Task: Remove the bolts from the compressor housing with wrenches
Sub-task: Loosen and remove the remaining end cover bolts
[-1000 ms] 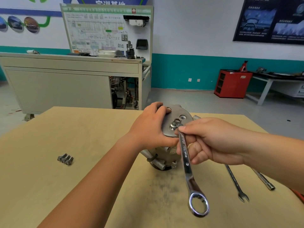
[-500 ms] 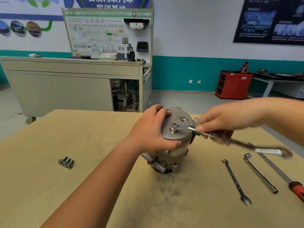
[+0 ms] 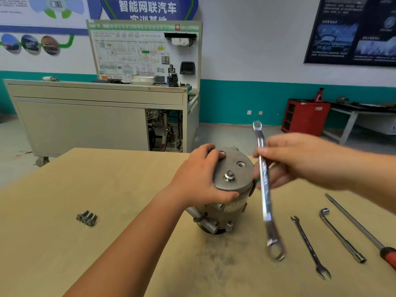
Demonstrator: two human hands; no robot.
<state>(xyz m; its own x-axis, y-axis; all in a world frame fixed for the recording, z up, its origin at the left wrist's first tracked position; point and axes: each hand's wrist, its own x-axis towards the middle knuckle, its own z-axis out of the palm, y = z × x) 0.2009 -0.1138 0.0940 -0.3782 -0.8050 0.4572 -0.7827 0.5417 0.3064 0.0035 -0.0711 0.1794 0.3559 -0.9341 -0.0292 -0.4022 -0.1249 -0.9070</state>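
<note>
While my left fingers [image 3: 216, 156] clamp the compressor housing [image 3: 241, 184] and my right fingers [image 3: 275, 151] pinch the wrench [image 3: 265, 200], clear of the 6 o'clock bolt [image 3: 229, 175], reseating it seems next.

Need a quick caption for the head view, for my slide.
Left hand steadies the compressor housing while the right hand holds a combination wrench clear of its top bolt.

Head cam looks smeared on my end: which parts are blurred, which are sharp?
Head view: the right hand and its combination wrench are motion-blurred, worst at the wrench's lower end; the left hand, compressor housing and top bolt are sharp; wide-angle distortion slants the background cabinet; lighting is even, soft shadows only.
</note>
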